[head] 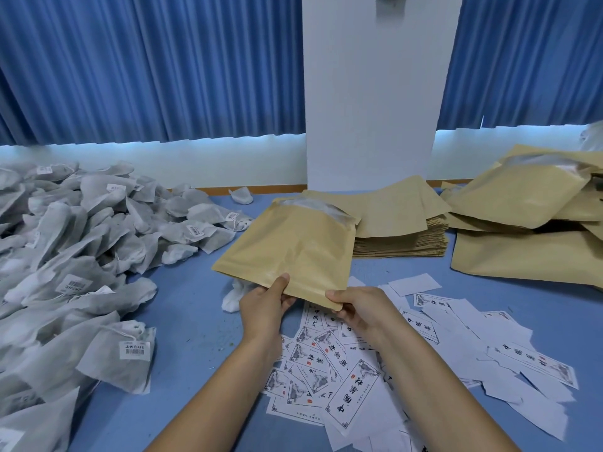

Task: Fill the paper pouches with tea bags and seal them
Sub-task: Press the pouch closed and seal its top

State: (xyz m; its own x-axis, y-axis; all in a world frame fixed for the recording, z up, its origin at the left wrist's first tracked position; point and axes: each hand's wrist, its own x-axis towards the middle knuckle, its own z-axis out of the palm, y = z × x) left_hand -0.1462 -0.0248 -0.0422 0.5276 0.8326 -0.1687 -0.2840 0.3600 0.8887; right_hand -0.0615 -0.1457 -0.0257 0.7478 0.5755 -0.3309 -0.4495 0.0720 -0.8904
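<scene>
A brown paper pouch (287, 249) is held tilted above the blue table, its open mouth pointing away from me with pale tea bags showing inside. My left hand (264, 306) pinches its near edge at the left, thumb on top. My right hand (357, 308) pinches the near right corner. A large heap of grey tea bags (81, 256) with white tags covers the table's left side. A flat stack of empty pouches (401, 230) lies just behind the held pouch.
Filled pouches (528, 197) pile up at the right on a large brown sheet (522, 259). Printed paper labels (342, 380) are scattered under and to the right of my forearms. A loose tea bag (233, 298) lies by my left hand. A white pillar (372, 93) and blue curtains stand behind.
</scene>
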